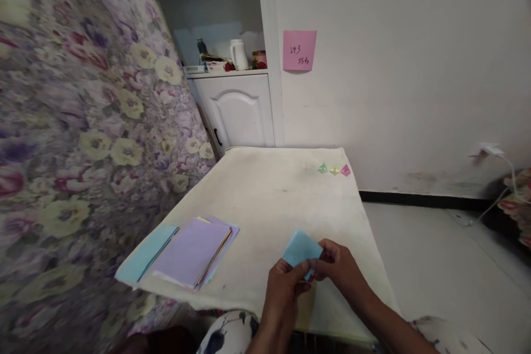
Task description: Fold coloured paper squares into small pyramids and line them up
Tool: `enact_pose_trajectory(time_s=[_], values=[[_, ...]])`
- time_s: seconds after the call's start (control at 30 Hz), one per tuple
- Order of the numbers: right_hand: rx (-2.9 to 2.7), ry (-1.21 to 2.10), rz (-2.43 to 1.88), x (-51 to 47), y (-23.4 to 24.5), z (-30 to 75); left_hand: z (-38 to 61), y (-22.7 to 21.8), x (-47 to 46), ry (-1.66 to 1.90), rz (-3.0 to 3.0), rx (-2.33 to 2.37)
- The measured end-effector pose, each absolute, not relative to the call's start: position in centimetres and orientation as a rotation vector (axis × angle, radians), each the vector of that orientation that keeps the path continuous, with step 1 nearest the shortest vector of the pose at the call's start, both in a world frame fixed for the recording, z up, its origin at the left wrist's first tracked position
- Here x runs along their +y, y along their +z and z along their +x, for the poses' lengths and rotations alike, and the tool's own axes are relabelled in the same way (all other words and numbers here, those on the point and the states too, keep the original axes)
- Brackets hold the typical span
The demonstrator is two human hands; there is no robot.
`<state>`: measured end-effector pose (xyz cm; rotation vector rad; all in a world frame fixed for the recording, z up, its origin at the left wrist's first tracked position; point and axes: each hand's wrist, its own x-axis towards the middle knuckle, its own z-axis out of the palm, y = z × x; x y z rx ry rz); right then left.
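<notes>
A small square of light blue paper [302,248], seemingly folded, is held just above the near edge of the table. My left hand [286,286] pinches its lower left side, thumb on top. At the lower right corner, my right hand [335,261] grips it between thumb and fingers. Both hands are closed on the paper, with the thumbs close together. The fingertips beneath the sheet are hidden.
A cream cloth covers the table [265,193]. Stacked purple paper [193,251] and blue paper [147,254] lie at the left. Small folded green [323,168], yellow [334,170] and pink [345,170] pieces sit at the far right corner. A floral curtain [83,149] hangs left.
</notes>
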<state>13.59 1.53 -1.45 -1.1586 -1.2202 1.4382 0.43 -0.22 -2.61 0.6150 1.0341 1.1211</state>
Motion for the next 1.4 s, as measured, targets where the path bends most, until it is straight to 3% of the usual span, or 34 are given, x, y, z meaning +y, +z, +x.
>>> enact_pose_trajectory(time_s=[0.23, 0.5, 0.73, 1.4], values=[[-1.131, 1.483, -1.086, 1.4, -1.3, 13.8, 0.5, -2.8, -0.1, 1.195, 0.559, 1.007], [-0.998, 1.262, -1.147, 2.5, 0.1, 16.3, 0.2, -2.6, -0.1, 1.236, 0.524, 1.087], [-1.296, 1.608, -1.222, 1.5, -1.9, 13.6, 0.7, -2.7, -0.2, 1.279, 0.54, 0.958], [-1.39, 1.592, -1.24, 1.4, -2.1, 13.3, 0.1, -2.0, 0.0, 1.257, 0.529, 0.841]])
